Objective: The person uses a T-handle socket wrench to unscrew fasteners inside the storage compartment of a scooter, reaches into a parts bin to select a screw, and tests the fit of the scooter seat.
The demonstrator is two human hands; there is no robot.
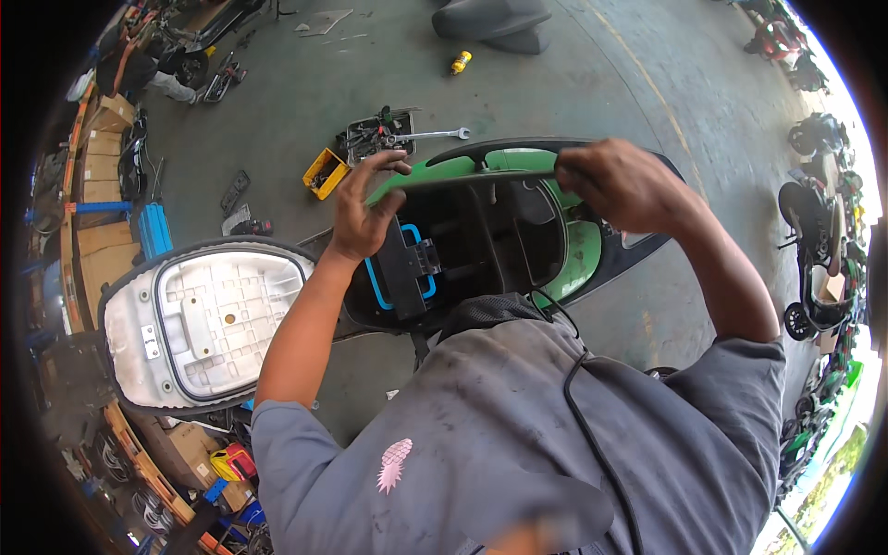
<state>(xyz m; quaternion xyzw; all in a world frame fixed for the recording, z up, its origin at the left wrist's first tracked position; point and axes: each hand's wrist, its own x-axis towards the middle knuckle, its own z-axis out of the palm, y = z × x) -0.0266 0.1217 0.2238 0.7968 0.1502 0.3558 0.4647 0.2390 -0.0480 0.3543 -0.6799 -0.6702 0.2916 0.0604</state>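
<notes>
Below me stands a scooter with a green body panel [583,254] and a deep black under-seat compartment [467,227]. Its seat [236,319] is tipped over to the left, showing a white ribbed underside. A black block with bright blue handles [400,264] sits in the compartment's left part. Over the far rim, a thin dark strip [481,178] spans between my hands. My right hand [624,185] is closed around its right end. My left hand [370,203] is by the other end, thumb and fingers apart; whether it touches the strip is unclear.
Beyond the scooter lie a tool tray with a large wrench [435,135], a yellow bin [325,174] and a yellow bottle [461,62]. Shelves with cardboard boxes [102,176] line the left. Parked scooters [814,231] stand at right. Another person [139,69] is far left.
</notes>
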